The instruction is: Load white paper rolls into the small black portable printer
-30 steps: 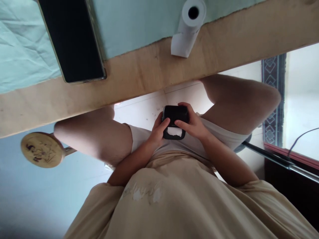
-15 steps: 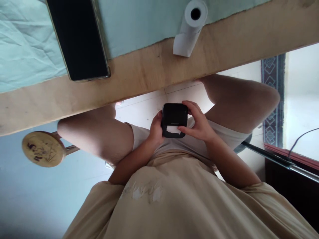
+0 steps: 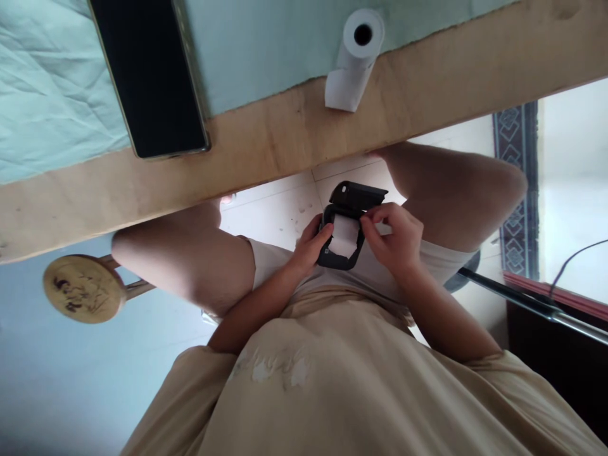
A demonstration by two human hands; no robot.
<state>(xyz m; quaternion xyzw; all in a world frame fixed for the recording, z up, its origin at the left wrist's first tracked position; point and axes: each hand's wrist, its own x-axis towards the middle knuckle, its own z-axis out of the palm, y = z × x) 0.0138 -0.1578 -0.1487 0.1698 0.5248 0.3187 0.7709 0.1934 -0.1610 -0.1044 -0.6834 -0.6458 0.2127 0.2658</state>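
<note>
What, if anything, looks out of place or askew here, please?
The paper roll on the table has a loose tail hanging past the teal mat. The small black printer sits lid-open in both hands' grip, its paper exposed.

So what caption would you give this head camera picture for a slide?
Seated below a wooden table, left hand and right hand hold a small black printer, lid open, white paper roll inside.

Matt black plastic printer (image 3: 349, 218); white paper roll (image 3: 344, 235); bare wood table (image 3: 285, 145).
</note>
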